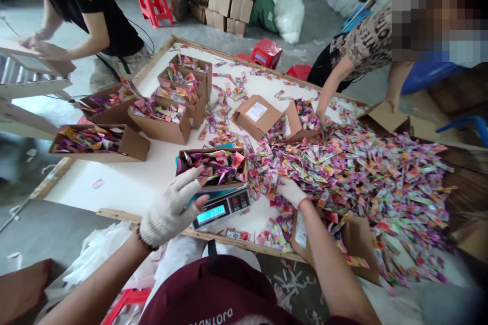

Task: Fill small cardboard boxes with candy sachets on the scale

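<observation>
A cardboard box (212,185) filled with small colourful packets stands on a digital scale (221,208), whose display is lit blue. My left hand (170,205), in a white knit glove with bare fingertips, is held open beside the box's near left corner, its fingers spread. At the left edge of a big heap of packets (354,172), my right hand (292,192) in a similar glove is closed on a small packet (273,180). Other packets lie around that hand and partly hide what is under it.
Several filled boxes (158,131) stand on the left of the white table (114,183). A closed carton (257,116) lies behind the scale. One co-worker's hand (320,118) reaches to a tilted box (295,124); another person works at far left. An open box (360,244) sits near my right forearm.
</observation>
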Motion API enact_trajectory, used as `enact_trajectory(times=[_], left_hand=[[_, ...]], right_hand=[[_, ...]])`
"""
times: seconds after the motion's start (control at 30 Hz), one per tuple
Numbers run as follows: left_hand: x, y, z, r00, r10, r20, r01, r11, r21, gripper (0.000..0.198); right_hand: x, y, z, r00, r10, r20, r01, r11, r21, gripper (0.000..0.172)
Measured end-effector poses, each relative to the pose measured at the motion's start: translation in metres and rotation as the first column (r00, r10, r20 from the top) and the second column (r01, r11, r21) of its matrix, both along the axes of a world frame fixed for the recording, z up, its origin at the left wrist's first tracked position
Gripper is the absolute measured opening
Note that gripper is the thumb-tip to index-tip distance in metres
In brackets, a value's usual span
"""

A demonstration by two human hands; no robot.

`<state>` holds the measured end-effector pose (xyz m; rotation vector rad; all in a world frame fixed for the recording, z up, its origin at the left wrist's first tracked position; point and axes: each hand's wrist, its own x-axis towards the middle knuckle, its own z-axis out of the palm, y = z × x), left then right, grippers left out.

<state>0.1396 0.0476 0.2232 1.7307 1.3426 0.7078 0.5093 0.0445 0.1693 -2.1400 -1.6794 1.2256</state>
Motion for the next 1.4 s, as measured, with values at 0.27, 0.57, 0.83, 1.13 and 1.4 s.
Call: enact_trajectory(times=[0.27,0.57,0.83,1.13,1.4], left_hand=[[-0.054,-0.057,-0.01,0.896,0.432,0.103,-0.442,0.889,0.122,0.034],[-0.045,-0.086,-0.015,0.829,0.546,0.123,-0.543,0.838,-0.062,0.034],[-0.049,-0.083,-0.025,0.828,0.553,0.096,-0.551,0.833,-0.043,0.033],[-0.054,-0.037,-0.013,0.85,0.521,0.076,-0.526,0.837,0.152,0.036],[-0.043,0.009,-0.005,0.871,0.489,0.038,-0.485,0.846,0.222,0.035]], right_hand=[[-0.093,0.067,0.13,0.77,0.603,0.212,-0.638,0.739,0.215,0.029],[-0.225,0.101,0.074,0.362,0.868,0.34,-0.885,0.434,-0.167,0.04],[-0.108,0.07,0.114,0.823,0.559,0.098,-0.562,0.781,0.273,0.036],[-0.017,0.015,0.084,0.983,0.155,0.096,-0.178,0.928,0.327,0.022],[-0.024,0.006,0.062,0.977,0.177,0.121,-0.209,0.911,0.356,0.021]])
